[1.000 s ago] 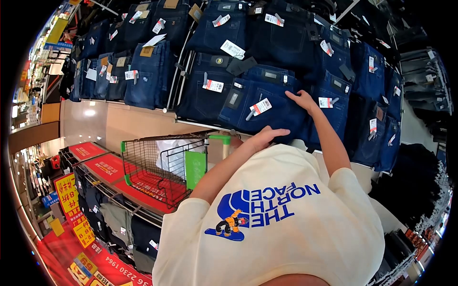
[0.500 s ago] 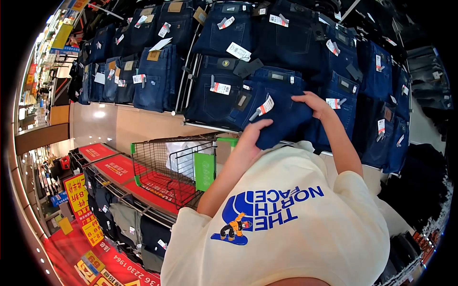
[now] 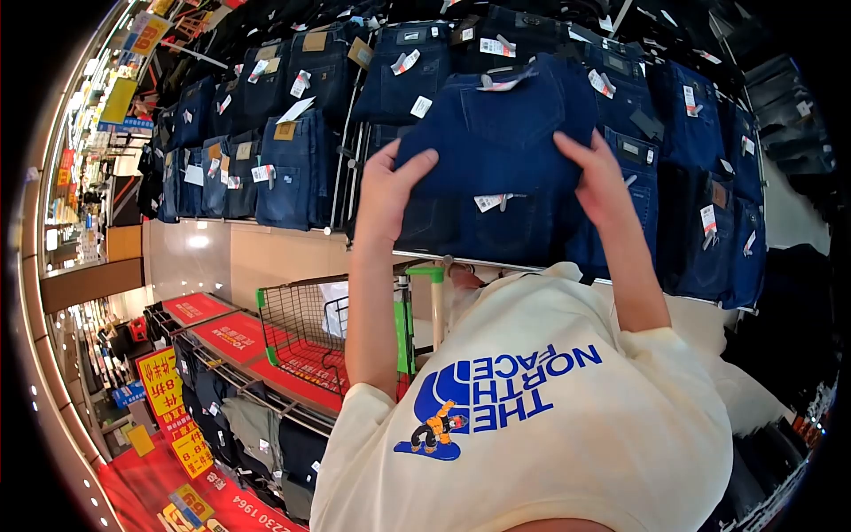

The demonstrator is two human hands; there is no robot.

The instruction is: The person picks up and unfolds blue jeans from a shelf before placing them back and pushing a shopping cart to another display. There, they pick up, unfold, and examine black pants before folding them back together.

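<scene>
A folded pair of dark blue jeans (image 3: 496, 133) is held up in front of the rack by both hands. My left hand (image 3: 390, 182) grips its left edge, thumb on top and fingers underneath. At the right edge, my right hand (image 3: 592, 168) pinches the cloth the same way. A price tag (image 3: 510, 82) with a plastic clip sits near the far edge of the jeans. Beneath them, part of another folded pair of jeans (image 3: 496, 226) with a white and red tag lies on the rack.
Folded jeans (image 3: 292, 168) with tags fill the tilted rack in rows. At lower left stands a shopping cart (image 3: 301, 328) with green trim, beside a low display rack (image 3: 239, 390) of hanging clothes and red and yellow signs (image 3: 161, 383). Metal rails (image 3: 346, 168) divide the rack.
Both hands have lifted the folded jeans up off the stack and away from the rack's front edge. Another tagged pair now shows below. The view has shifted slightly.
</scene>
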